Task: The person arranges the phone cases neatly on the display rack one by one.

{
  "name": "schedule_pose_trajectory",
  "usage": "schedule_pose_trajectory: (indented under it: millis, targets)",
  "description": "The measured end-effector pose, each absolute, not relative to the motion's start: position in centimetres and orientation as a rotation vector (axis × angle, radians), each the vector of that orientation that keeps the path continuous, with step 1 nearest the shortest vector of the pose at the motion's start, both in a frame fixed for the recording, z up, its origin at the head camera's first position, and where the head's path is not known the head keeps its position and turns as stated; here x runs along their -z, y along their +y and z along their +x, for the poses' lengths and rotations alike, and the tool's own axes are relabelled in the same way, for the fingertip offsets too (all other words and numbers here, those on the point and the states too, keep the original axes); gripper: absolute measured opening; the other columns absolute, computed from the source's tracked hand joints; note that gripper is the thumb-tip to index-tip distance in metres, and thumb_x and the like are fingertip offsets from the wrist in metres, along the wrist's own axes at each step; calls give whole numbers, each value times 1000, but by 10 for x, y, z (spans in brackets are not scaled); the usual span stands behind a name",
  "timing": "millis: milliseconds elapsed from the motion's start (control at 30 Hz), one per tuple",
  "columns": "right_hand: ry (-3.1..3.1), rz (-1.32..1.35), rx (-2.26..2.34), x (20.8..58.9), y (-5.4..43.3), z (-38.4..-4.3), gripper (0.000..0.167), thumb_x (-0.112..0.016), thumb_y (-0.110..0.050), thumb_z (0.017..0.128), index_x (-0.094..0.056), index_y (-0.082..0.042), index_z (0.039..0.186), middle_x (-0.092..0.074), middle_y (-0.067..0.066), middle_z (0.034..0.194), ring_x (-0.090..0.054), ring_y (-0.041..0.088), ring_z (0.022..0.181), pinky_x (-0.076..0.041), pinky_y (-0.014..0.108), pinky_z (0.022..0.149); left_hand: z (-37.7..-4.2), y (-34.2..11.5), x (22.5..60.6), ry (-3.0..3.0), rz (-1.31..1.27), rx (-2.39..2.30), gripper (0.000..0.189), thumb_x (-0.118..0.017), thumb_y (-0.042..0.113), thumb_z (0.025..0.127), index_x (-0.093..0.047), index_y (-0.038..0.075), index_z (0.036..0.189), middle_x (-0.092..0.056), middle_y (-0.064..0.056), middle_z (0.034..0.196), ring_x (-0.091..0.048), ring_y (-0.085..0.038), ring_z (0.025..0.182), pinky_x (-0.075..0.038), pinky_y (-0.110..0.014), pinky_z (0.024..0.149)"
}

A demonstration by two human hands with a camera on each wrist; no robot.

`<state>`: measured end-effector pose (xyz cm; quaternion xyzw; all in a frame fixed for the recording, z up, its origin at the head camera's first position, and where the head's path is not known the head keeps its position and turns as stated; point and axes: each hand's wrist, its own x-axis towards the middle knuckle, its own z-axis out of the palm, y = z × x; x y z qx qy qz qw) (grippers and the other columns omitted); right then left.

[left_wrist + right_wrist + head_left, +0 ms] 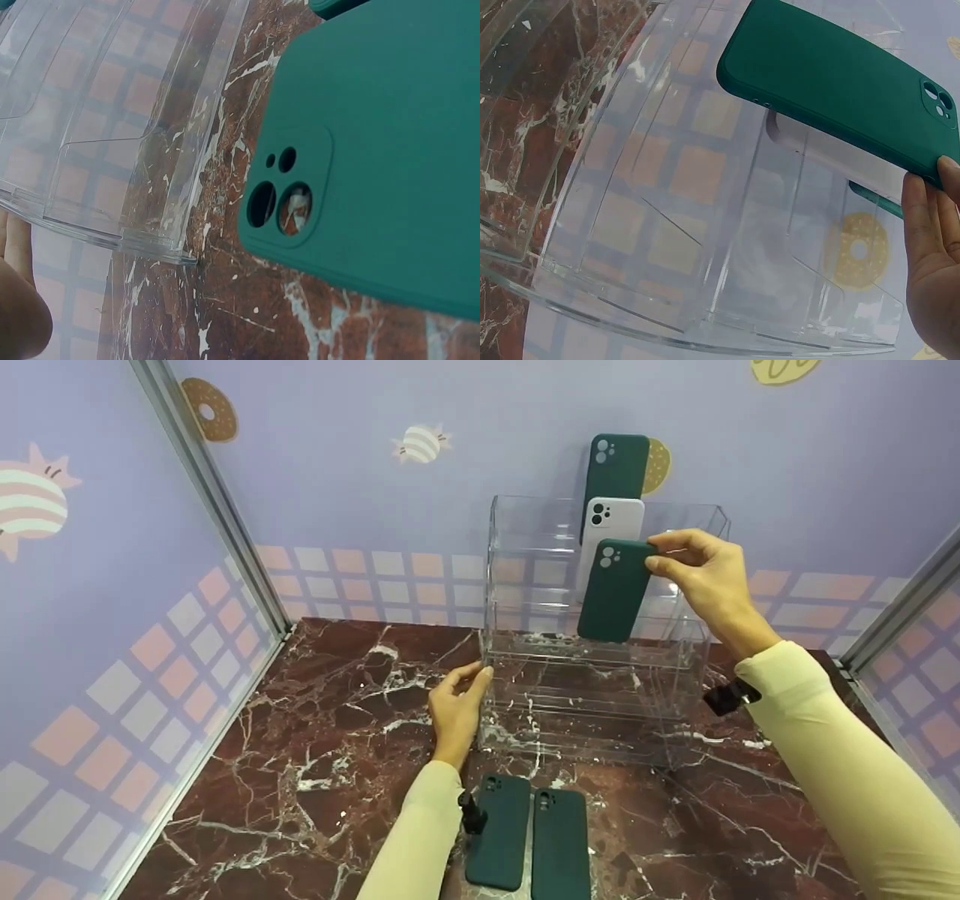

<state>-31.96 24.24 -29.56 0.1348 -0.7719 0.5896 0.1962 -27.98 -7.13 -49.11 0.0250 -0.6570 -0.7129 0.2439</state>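
Green case (619, 469) and white case (619, 519) stand in clear rack (525, 656); right hand (709, 577) pinches third case (615, 600), left hand (456, 709) touches rack side unclenched, two loose cases (502, 840) remain.

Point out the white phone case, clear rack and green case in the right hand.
White phone case (625, 520), head view: upper part of its back.
Clear rack (534, 606), head view: bare transparent front panel.
Held green case (615, 596), head view: middle of its back.
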Motion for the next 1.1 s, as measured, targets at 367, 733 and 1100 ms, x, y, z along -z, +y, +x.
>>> schedule_pose_trajectory:
  millis: [367,733,1100]
  targets:
    - [-2205,371,-1638,309,237,-330,24,-78,3,94,-78,1,118,-77,6,106,-76,13,92,-58,23,83,-279,-72,491,-1809,28,1892,20,-84,13,92,-82,1,108,-79,-9,100,-74,-19,88,-54,-23,73]
    - [-2293,349,-1609,319,234,-337,31,-80,0,94,-74,7,124,-77,1,103,-73,6,88,-58,22,84,-279,-73,491,-1811,35,1915,22,-85,15,93,-81,1,110,-79,-9,100,-73,-23,90,-52,-23,72]
    - [-2256,366,-1674,326,235,-339,32,-79,2,94,-71,11,124,-77,-3,97,-73,6,87,-58,23,84,-275,-70,485,-1822,86,1877,21,-83,3,92,-79,-8,109,-78,-18,99,-72,-19,83,-49,-19,68]
